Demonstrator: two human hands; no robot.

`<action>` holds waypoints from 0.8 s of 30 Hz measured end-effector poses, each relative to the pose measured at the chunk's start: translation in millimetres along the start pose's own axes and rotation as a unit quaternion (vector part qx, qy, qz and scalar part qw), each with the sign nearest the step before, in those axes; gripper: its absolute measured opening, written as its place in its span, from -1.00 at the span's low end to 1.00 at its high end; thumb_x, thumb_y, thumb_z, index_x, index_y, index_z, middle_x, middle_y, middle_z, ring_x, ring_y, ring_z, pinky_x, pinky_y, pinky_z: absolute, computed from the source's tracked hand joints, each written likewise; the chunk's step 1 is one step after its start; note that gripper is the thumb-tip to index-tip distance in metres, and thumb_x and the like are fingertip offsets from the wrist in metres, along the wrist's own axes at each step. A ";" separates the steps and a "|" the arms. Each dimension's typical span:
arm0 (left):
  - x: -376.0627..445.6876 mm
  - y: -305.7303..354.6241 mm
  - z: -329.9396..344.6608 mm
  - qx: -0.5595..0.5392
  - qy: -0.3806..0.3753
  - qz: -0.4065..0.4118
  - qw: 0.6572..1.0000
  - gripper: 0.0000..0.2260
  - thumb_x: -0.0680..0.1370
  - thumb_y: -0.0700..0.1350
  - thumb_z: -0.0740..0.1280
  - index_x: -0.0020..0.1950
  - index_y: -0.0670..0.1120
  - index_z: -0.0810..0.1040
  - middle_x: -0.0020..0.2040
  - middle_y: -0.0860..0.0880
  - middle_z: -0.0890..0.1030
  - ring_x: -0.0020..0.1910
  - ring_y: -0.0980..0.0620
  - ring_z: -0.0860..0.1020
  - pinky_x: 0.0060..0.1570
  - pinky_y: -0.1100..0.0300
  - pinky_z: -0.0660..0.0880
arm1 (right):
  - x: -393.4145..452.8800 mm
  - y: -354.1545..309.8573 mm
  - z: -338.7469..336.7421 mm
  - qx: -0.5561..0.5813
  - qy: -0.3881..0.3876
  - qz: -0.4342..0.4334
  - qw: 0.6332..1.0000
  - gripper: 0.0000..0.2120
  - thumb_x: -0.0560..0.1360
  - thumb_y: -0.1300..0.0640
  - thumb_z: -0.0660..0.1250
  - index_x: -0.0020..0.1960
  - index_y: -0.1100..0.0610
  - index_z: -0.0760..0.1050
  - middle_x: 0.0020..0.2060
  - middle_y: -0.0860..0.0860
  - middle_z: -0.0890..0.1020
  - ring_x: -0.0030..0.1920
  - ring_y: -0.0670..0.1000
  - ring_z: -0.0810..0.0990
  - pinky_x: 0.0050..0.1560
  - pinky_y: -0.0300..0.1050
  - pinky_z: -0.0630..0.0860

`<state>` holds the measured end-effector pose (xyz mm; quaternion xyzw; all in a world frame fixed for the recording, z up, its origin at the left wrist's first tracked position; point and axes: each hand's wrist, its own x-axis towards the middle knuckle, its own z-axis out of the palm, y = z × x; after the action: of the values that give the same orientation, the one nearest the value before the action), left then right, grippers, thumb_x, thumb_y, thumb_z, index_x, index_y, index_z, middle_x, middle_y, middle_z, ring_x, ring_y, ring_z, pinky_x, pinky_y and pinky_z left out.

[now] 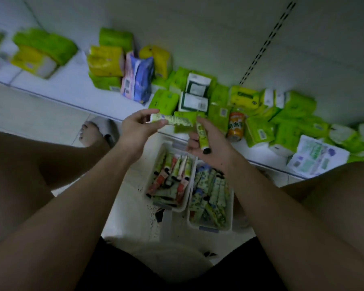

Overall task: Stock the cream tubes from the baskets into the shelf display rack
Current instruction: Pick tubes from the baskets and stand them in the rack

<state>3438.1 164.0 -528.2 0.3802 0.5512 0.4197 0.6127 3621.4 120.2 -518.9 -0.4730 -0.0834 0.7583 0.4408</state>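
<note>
Two bare forearms reached up from the frame's bottom. The left hand (pixel 138 128) pinched one cream tube (pixel 172 120) flat; the right hand (pixel 210 143) gripped another tube (pixel 202 134) upright. Below them, two baskets (pixel 156 164) of tubes stood on the tiled floor (pixel 29 110), with tissue packs (pixel 259 131) on the low shelf (pixel 72 89).

Tiled floor (pixel 40 114) — two white baskets (pixel 178 207); low shelf (pixel 57 89) — tissue packs (pixel 105 59), a can (pixel 236 127).

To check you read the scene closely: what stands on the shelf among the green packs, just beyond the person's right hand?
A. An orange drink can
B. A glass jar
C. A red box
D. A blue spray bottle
A: an orange drink can stands upright among the green packs, just past the right hand, which holds a cream tube.
</note>
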 end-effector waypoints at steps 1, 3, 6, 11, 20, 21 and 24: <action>-2.5 15.1 0.1 -0.031 -0.013 0.000 0.999 -0.73 0.42 -0.29 0.48 0.07 -0.05 0.61 -0.18 0.00 0.46 -0.15 0.07 0.52 -0.12 0.28 0.47 | -8.7 -8.0 9.8 -0.014 -0.017 -0.011 1.000 -0.82 0.65 -0.03 0.14 -0.04 0.05 0.38 -0.42 0.02 0.38 -0.47 0.00 0.28 -0.32 -0.10 0.44; -8.6 49.0 -1.5 -0.082 -0.045 0.008 0.996 -0.74 0.48 -0.30 0.41 0.11 -0.03 0.58 -0.12 0.00 0.51 -0.12 0.13 0.59 -0.04 0.28 0.50 | -26.9 -25.7 26.5 -0.047 -0.046 -0.040 0.997 -0.72 0.65 -0.04 0.09 -0.11 0.10 0.42 -0.40 0.02 0.45 -0.49 -0.02 0.32 -0.31 -0.10 0.40; -16.3 103.9 -5.5 -0.118 -0.089 0.052 0.988 -0.77 0.53 -0.32 0.32 0.06 -0.02 0.58 -0.18 0.07 0.63 -0.20 0.17 0.60 -0.07 0.29 0.51 | -56.4 -55.1 53.0 -0.109 -0.066 -0.100 0.987 -0.67 0.66 0.00 0.00 -0.06 0.12 0.46 -0.38 0.00 0.48 -0.53 -0.05 0.35 -0.36 -0.15 0.34; -32.1 175.8 -0.1 -0.150 -0.142 0.120 0.971 -0.73 0.47 -0.38 0.32 0.09 -0.09 0.52 -0.21 0.00 0.67 -0.26 0.13 0.62 -0.14 0.30 0.55 | -102.5 -92.0 93.9 -0.184 -0.109 -0.167 0.963 -0.70 0.63 0.08 -0.05 -0.08 0.16 0.40 -0.38 0.04 0.47 -0.51 -0.02 0.35 -0.35 -0.09 0.37; -63.7 302.7 23.1 -0.225 -0.169 0.236 0.930 -0.84 0.42 -0.19 0.44 -0.26 -0.10 0.46 -0.43 0.06 0.58 -0.36 0.20 0.60 -0.17 0.37 0.56 | -192.1 -165.2 153.5 -0.176 -0.216 -0.285 0.917 -0.72 0.62 0.08 -0.03 0.01 0.17 0.42 -0.41 0.04 0.39 -0.51 -0.01 0.32 -0.44 -0.16 0.40; -66.2 317.1 28.0 -0.230 -0.152 0.238 0.931 -0.88 0.50 -0.17 0.36 -0.20 -0.10 0.45 -0.43 0.07 0.57 -0.38 0.21 0.59 -0.19 0.38 0.55 | -199.6 -172.7 158.7 -0.186 -0.213 -0.305 0.909 -0.72 0.62 0.09 -0.02 0.01 0.18 0.42 -0.40 0.04 0.40 -0.50 0.00 0.32 -0.43 -0.14 0.40; -71.6 348.1 42.0 -0.203 -0.128 0.243 0.940 -0.83 0.54 -0.01 0.33 -0.03 -0.10 0.51 -0.37 0.05 0.58 -0.39 0.16 0.59 -0.30 0.34 0.55 | -215.4 -196.5 171.7 -0.216 -0.173 -0.365 0.889 -0.76 0.65 0.11 0.04 0.03 0.20 0.44 -0.37 0.06 0.48 -0.43 0.02 0.40 -0.37 -0.11 0.44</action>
<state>3443.9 221.8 -175.1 0.4202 0.2621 0.6066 0.6219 3636.8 126.5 -181.0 -0.3540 -0.4866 0.5774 0.5518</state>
